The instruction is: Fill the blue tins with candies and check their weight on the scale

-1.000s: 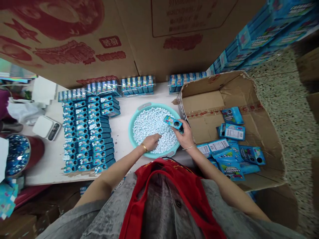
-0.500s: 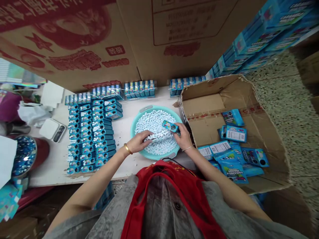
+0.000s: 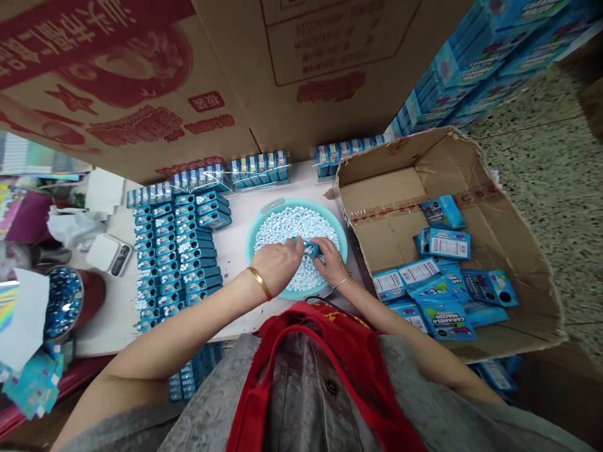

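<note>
A turquoise basin (image 3: 342, 242) full of small pale-blue candies (image 3: 301, 220) sits on the table in front of me. Over it, my right hand (image 3: 333, 263) grips a small blue candy box (image 3: 311, 249), which is partly covered by fingers. My left hand (image 3: 280, 262), with a gold bangle at the wrist, is closed right at the box's left end. What its curled fingers hold, if anything, is hidden. Left of the basin stand rows of open blue boxes (image 3: 193, 251), and white candies show in several of their openings.
An open cardboard box (image 3: 377, 238) with blue candy packs (image 3: 445, 317) inside stands at the right. Wrapped packs (image 3: 260, 169) line the back, against a big carton (image 3: 226, 63). At the left are a white scale (image 3: 109, 254) and a red tub (image 3: 92, 298).
My left hand has moved right and up, from among the candies to the box. The box has shifted slightly left and down in my right hand. The view has turned a little.
</note>
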The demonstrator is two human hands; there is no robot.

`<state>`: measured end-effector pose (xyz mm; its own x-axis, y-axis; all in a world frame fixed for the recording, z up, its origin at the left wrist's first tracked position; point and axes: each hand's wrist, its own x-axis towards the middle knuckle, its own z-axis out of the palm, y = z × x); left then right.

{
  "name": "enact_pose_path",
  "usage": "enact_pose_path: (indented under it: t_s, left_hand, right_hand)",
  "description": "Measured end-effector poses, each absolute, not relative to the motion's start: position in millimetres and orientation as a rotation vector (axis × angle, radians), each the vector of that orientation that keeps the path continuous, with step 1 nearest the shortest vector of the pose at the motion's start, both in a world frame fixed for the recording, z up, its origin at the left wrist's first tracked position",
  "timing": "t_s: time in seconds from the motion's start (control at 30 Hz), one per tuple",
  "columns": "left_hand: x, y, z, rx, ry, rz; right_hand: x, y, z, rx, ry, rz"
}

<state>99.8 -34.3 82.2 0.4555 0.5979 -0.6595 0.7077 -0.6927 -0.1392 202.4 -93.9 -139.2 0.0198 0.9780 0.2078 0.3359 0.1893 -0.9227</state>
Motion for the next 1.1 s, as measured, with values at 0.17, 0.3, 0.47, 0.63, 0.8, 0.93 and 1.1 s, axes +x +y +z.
enact_pose_path:
  t_s: [0.17,0.3,0.47,0.63,0.8,0.93,1.1]
  left_hand:
    - [80,-23,90,2.525,1.118,-0.845]
    - [49,-9,62,2.485,1.013,-0.367]
    - [41,-4,24,2.374,0.893,-0.243]
    - [17,13,37,2.409,1.131,0.122]
    - [-52,36,39,2.446,1.664,0.178]
    - [-115,47,17,2.339,1.91,0.006]
    - [-159,61,-12,2.184,1.998,-0.304]
  right_hand:
    - [203,-96,-138,-1.297,-1.367,0.936]
    - [199,-98,-119,-1.241,-1.323,0.996]
    - [210,-89,-93,-1.199,-1.49,0.966]
    - [315,-82,-83,-1.733,-1.354,0.54]
    - [443,-108,-127,-2.042,-1.269,0.633]
    - [478,-124,-203,-2.445,-1.256,0.871]
    - [462,-109,-220,-2.663,-1.109,0.784]
